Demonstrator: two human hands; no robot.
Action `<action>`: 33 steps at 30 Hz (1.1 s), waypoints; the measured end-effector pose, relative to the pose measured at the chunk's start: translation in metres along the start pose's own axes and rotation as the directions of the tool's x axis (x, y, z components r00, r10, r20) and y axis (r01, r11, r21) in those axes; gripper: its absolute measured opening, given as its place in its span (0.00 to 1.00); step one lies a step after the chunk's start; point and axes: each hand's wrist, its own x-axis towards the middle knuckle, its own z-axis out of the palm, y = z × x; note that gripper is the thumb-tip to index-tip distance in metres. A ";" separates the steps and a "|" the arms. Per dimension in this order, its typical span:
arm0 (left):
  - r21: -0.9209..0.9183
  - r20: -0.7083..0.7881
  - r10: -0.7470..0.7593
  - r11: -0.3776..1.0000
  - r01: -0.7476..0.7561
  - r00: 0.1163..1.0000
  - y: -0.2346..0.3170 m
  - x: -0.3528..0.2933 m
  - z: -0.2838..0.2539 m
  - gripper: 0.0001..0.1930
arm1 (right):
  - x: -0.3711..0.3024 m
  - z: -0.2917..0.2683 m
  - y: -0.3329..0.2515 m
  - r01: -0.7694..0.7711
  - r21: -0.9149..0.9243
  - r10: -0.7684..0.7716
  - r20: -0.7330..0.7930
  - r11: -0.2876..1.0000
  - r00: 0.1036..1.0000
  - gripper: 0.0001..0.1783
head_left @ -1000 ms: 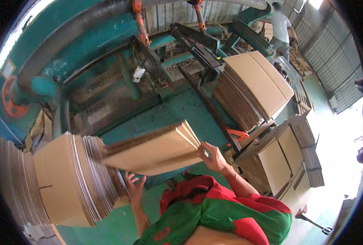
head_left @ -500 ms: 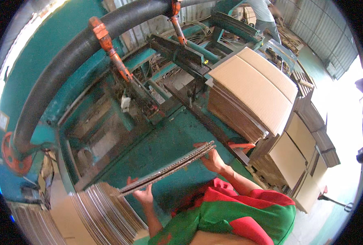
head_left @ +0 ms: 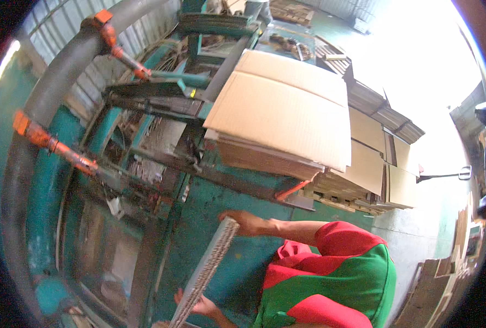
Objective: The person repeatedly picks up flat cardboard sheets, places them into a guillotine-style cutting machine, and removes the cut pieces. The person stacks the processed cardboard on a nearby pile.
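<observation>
Between my two hands is a thin stack of corrugated cardboard sheets [head_left: 209, 271], tilted on edge with its fluted edges toward me. My right hand [head_left: 243, 223] grips the far end of it. Lower down, my left hand [head_left: 203, 306] holds the near end, its fingers partly hidden behind the sheets. Beyond my right hand stands a tall pile of flat cardboard [head_left: 286, 104], apart from the sheets I hold.
A green machine frame [head_left: 139, 158] with orange clamps [head_left: 57, 146] and a thick black pipe [head_left: 62, 71] runs along the left. More cardboard stacks [head_left: 363, 164] stand on pallets at right. Another person [head_left: 257, 10] is partly visible at the far top.
My view has swung to the right, so the large pile now appears nearer the middle. The held sheets have turned steeper, both hands still on them. The cardboard stack at lower left has left view.
</observation>
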 end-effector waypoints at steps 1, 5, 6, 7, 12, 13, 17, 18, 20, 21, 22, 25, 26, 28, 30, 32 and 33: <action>-0.268 0.042 -0.071 0.960 0.080 0.997 -0.003 0.001 0.004 0.35 | 0.004 0.005 0.001 0.095 0.031 -0.094 -0.029 0.995 0.995 0.27; -0.192 0.140 -0.174 0.961 0.199 0.975 -0.011 0.001 0.018 0.28 | 0.020 0.011 -0.001 -0.263 -0.273 0.289 0.060 0.925 0.955 0.28; -0.112 0.140 -0.231 0.962 0.247 0.963 -0.008 0.002 0.021 0.26 | 0.024 0.010 -0.004 -0.183 -0.191 0.201 0.080 0.964 0.976 0.29; 0.057 0.126 -0.286 0.958 0.281 0.950 -0.004 0.003 0.023 0.25 | 0.025 0.007 -0.008 -0.132 -0.136 0.148 0.112 0.982 0.983 0.30; -0.343 0.061 -0.549 0.772 0.534 0.833 0.036 0.025 0.031 0.24 | 0.035 0.000 -0.010 -0.337 -0.034 0.337 0.005 0.941 0.941 0.25; -0.258 0.069 -0.567 0.784 0.564 0.821 0.042 0.031 0.031 0.24 | 0.038 0.003 -0.008 -0.432 0.156 0.441 -0.022 0.888 0.897 0.25; -0.235 0.133 -0.637 0.724 0.649 0.759 0.044 0.048 0.053 0.25 | 0.042 0.016 0.007 -0.524 0.757 0.740 0.080 0.391 0.668 0.23; -0.214 0.166 -0.682 0.680 0.701 0.712 0.043 0.050 0.060 0.25 | 0.042 0.018 0.011 -0.475 0.845 0.789 0.111 0.245 0.604 0.22; -0.233 0.211 -0.601 0.735 0.637 0.771 0.046 0.054 0.076 0.25 | 0.044 0.018 0.012 -0.504 0.837 0.795 0.152 0.212 0.587 0.22; -0.220 0.243 -0.603 0.729 0.648 0.760 0.051 0.054 0.083 0.26 | 0.046 0.017 0.011 -0.535 0.828 0.821 0.182 0.170 0.542 0.23; -0.190 0.302 -0.636 0.690 0.698 0.711 0.055 0.055 0.090 0.26 | 0.046 0.015 0.009 -0.559 0.801 0.829 0.154 0.213 0.538 0.23; -0.183 0.355 -0.678 0.625 0.759 0.644 0.073 0.053 0.093 0.27 | 0.048 0.008 0.001 -0.650 0.716 0.862 0.136 0.255 0.488 0.26; -0.230 0.346 -0.675 0.612 0.756 0.652 0.077 0.053 0.093 0.26 | 0.048 0.007 -0.001 -0.663 0.699 0.866 0.129 0.266 0.484 0.26; -0.185 0.398 -0.701 0.570 0.800 0.592 0.080 0.055 0.090 0.28 | 0.048 0.006 -0.004 -0.687 0.660 0.856 0.127 0.305 0.501 0.27; -0.224 0.497 -0.657 0.535 0.815 0.567 0.076 0.057 0.088 0.29 | 0.047 0.005 -0.004 -0.723 0.600 0.853 0.125 0.342 0.507 0.28; -0.166 0.502 -0.692 0.511 0.843 0.518 0.069 0.058 0.089 0.30 | 0.047 0.004 -0.001 -0.702 0.602 0.833 0.106 0.380 0.542 0.29; -0.163 0.536 -0.692 0.477 0.864 0.483 0.066 0.058 0.091 0.31 | 0.046 0.003 0.001 -0.692 0.605 0.824 0.101 0.394 0.558 0.29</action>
